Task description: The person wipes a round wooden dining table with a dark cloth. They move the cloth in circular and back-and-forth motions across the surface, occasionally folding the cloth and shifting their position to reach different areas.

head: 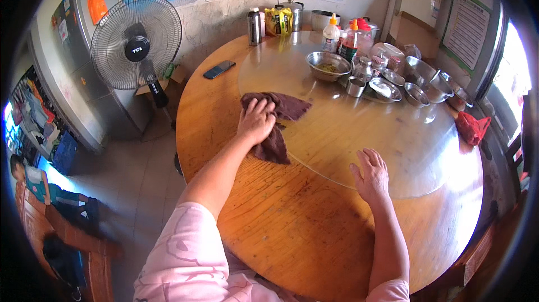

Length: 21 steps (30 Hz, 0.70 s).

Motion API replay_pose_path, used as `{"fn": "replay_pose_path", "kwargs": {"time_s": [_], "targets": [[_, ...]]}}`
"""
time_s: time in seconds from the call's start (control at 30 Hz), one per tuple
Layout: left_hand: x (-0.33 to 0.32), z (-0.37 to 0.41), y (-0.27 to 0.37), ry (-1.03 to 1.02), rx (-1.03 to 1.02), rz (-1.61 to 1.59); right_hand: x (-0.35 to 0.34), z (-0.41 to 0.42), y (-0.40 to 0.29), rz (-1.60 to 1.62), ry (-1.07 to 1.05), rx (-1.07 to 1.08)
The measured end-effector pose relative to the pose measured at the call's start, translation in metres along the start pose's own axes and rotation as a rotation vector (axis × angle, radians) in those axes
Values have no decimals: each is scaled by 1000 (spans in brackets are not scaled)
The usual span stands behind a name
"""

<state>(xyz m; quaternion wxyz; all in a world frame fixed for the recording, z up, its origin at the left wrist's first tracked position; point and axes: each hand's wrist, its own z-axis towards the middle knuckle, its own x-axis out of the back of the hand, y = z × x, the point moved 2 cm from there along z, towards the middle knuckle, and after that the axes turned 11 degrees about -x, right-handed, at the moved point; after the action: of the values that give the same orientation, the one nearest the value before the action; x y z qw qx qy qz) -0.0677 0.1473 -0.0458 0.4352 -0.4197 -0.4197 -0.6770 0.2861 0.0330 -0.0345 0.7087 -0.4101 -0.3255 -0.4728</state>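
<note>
My left hand (257, 122) presses a dark brown cloth (290, 106) down at the left edge of a round glass turntable (337, 133). Part of the cloth spreads onto the wooden table (294, 209); another fold lies on the glass. My right hand (371, 175) is over the near edge of the glass, its fingers apart and nothing in it. Whether its palm touches the glass I cannot tell.
Bowls, jars and sauce bottles crowd the turntable's far right, with a steel bowl of food (328, 66) among them. A phone (219, 69) lies on the left rim, near a steel flask (254, 27). A standing fan (137, 49) is beyond. A person (46, 188) is at lower left.
</note>
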Motion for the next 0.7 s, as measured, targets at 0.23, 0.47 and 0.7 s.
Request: {"fn": "replay_pose_path", "kwargs": {"time_s": [0.23, 0.47, 0.7], "targets": [[1, 54, -64, -27, 309, -128, -5, 3, -23, -105, -172, 56], [-7, 74, -84, -12, 433, -168, -8, 3, -37, -86, -201, 122], [-26, 53, -65, 98, 295, -96, -6, -1, -43, -119, -116, 129]]}}
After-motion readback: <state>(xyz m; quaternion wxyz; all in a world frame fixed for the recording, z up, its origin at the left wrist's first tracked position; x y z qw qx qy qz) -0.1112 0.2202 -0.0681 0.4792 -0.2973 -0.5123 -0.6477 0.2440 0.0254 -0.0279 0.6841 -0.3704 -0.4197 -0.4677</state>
